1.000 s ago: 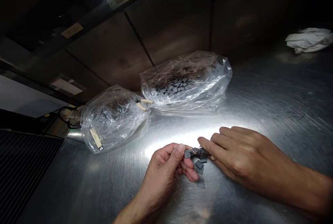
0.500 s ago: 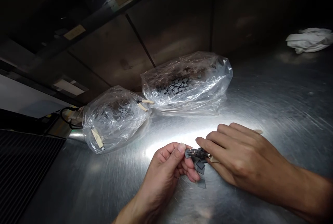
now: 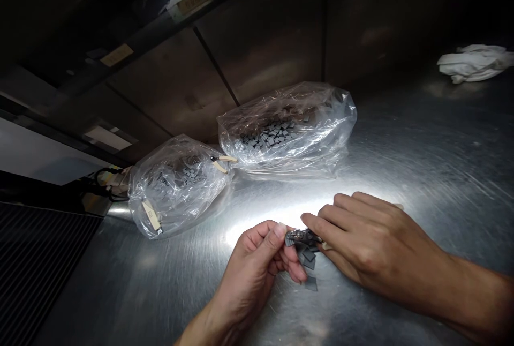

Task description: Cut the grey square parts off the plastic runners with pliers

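The hands are meeting at a small gray piece (image 3: pixel 289 240).
The left hand (image 3: pixel 255 260) is pinching it almost shut, probably for steadiness; the right hand (image 3: pixel 371 244) is curling around the pliers (image 3: pixel 305 235), whose tips are reaching it. Gray bits (image 3: pixel 309 256) are lying just below.

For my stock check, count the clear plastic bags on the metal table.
2: the left bag, lower in view, and the right bag, just beside it; none seems hidden.

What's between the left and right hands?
Head view: a metal tool, held by the right hand, extends toward the left hand; small grey pieces beside it.
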{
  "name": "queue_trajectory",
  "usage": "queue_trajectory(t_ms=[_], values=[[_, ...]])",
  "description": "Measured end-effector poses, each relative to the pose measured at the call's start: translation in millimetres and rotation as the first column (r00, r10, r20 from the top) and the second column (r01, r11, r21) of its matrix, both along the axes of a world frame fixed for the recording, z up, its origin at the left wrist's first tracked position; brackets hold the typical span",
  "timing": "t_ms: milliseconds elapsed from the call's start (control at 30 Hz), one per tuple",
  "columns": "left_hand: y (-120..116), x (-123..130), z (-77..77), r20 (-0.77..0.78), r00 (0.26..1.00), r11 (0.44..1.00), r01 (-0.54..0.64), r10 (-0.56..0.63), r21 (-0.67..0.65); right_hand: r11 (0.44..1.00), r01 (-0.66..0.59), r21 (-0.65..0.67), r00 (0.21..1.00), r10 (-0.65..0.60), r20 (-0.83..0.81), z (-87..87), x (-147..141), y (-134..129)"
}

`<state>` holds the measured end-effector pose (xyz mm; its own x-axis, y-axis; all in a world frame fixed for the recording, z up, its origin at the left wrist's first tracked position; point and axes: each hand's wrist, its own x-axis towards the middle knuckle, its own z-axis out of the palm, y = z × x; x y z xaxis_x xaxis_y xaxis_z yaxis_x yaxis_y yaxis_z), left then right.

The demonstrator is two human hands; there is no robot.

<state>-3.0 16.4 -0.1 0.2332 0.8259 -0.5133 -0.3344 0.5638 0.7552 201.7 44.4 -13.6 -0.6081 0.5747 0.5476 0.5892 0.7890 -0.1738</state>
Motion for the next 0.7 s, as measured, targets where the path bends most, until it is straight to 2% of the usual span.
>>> queue_trajectory(t_ms=[367,700], values=[[0.3,-2.5,-1.7,0.052,0.999,1.000,0.005,-0.005,-0.008,0.997,-0.002,0.073,0.999,0.000,0.034,1.3,1.3,1.6],[1.8,-2.7,-1.3,0.034,0.999,1.000,0.014,-0.014,-0.006,0.998,-0.062,0.016,0.998,0.062,-0.006,-0.5,3.5,1.5]])
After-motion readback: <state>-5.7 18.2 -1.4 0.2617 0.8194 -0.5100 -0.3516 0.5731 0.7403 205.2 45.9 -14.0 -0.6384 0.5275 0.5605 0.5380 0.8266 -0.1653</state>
